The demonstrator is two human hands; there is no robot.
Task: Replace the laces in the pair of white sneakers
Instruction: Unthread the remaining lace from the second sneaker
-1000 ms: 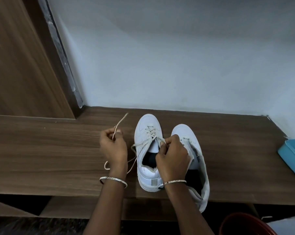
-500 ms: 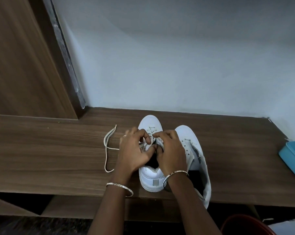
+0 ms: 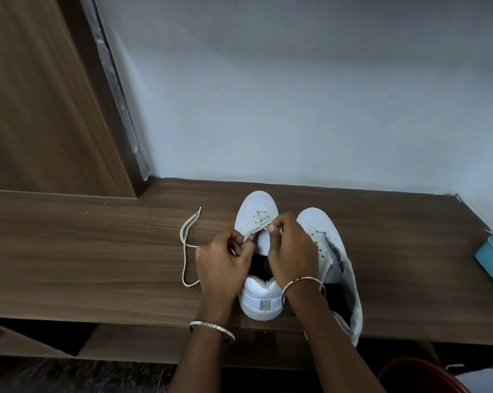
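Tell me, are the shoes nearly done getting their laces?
Not yet. Done: the lace crosses the toe-end eyelets of the first sneaker. In hand: the left hand and right hand pinch that lace around its middle eyelets, the loose end trailing on the table. Left: its upper eyelets, and the whole second sneaker, whose eyelets look bare.

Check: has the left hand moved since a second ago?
Yes. The left hand has moved right, from over the shelf beside the half-laced sneaker to its opening, near the right hand; both pinch the lace.
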